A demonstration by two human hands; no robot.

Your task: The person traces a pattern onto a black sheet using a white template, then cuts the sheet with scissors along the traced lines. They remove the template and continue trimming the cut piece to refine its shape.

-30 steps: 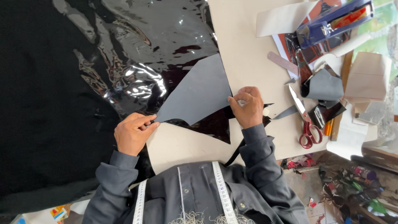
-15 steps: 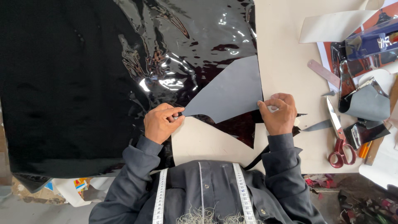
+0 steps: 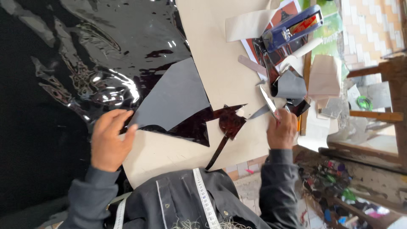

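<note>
The left hand [image 3: 111,140] lies flat, fingers spread apart, on the edge of a large sheet of glossy black plastic [image 3: 85,63] that covers most of the worktop [image 3: 220,63]; its fingertips touch the pointed corner of a grey triangular piece [image 3: 174,99] that rests on the black sheet. Below that piece a beige paper pattern [image 3: 161,154] lies on the sheet, close against the person's dark grey jacket, over which a white measuring tape [image 3: 205,199] hangs. The right hand [image 3: 282,129] is well apart from the left, off to the side of the beige worktop, with its fingers curled together around the handle end of a pair of scissors [image 3: 268,101], whose metal blades stick out past the knuckles. Just beside that hand lie small dark offcuts [image 3: 231,123] of the shiny material, one trailing a thin strip toward the jacket. Beyond the scissors sit a folded grey scrap [image 3: 290,85], a blue box [image 3: 292,27], a beige paper strip [image 3: 248,23] and a tan folded paper piece [image 3: 324,76], all crowded near the worktop's edge.
</note>
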